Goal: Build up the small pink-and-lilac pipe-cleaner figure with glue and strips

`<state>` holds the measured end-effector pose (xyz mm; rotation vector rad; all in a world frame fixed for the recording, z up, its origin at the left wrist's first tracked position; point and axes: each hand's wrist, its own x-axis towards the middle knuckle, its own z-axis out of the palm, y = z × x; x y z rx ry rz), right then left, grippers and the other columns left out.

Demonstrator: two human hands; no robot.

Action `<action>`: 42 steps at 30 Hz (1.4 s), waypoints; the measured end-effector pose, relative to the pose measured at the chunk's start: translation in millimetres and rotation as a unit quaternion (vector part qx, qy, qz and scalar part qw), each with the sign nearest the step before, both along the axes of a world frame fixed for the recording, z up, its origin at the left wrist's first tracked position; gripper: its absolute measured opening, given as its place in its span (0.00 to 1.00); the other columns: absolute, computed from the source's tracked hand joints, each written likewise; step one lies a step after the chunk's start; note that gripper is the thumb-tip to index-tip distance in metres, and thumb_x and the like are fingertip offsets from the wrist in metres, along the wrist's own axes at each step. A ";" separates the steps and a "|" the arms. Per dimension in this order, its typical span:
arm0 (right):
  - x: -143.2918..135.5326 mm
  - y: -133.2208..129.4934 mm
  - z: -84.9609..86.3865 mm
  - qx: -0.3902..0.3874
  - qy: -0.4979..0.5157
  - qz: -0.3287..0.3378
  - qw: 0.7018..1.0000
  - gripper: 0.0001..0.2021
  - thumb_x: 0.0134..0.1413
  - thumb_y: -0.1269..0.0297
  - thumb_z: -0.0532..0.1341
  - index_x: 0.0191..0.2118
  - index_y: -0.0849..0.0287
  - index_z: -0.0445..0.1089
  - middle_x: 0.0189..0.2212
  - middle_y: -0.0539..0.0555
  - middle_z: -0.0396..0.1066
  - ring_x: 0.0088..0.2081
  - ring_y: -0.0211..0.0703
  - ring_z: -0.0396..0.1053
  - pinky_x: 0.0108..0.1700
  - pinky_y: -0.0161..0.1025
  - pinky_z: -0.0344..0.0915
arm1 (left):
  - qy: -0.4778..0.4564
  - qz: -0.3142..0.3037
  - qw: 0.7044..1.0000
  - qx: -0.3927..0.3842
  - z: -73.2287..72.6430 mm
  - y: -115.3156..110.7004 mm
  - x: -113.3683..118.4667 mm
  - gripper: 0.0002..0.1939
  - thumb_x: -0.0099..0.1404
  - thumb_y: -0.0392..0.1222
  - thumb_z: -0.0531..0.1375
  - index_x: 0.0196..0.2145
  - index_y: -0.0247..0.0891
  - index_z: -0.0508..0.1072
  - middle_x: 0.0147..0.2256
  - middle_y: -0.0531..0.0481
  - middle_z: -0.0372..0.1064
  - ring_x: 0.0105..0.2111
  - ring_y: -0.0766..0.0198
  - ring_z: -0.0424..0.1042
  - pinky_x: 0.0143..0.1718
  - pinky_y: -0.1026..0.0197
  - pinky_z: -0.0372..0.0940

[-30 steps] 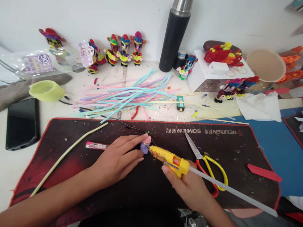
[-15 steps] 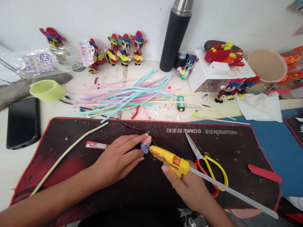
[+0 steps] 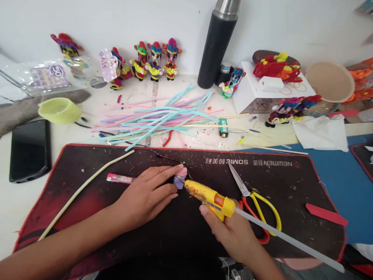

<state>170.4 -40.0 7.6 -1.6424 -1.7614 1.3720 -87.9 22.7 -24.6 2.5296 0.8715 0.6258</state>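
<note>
A small pink and purple fuzzy piece (image 3: 179, 182) lies on the dark mat (image 3: 186, 229). My left hand (image 3: 153, 188) holds it at its left side with the fingertips. My right hand (image 3: 230, 225) is wrapped round the handle of a yellow glue gun (image 3: 210, 197), whose nozzle points left and meets the purple part. A long whitish glue stick (image 3: 288, 237) sticks out of the gun's back end. Scissors (image 3: 246, 192) with red and yellow handles lie just beyond my right hand. A pink pen (image 3: 119, 178) is partly under my left hand.
Behind the mat lie many pastel fuzzy stems (image 3: 163, 116). Small fuzzy figures (image 3: 155, 62) stand by the wall, left of a black flask (image 3: 218, 44). A phone (image 3: 30, 151) is at the left, a red strip (image 3: 326, 214) at the right.
</note>
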 end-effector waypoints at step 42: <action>-1.3 0.8 0.9 0.009 -0.021 0.000 1.000 0.22 0.73 0.48 0.53 0.33 0.54 0.75 0.14 0.48 0.63 0.20 0.44 0.68 0.23 0.36 0.62 | -0.001 -0.001 1.000 0.000 2.4 0.9 0.4 0.05 0.74 0.35 0.59 0.44 0.38 0.75 0.66 0.39 0.66 0.61 0.51 0.70 0.60 0.47 0.68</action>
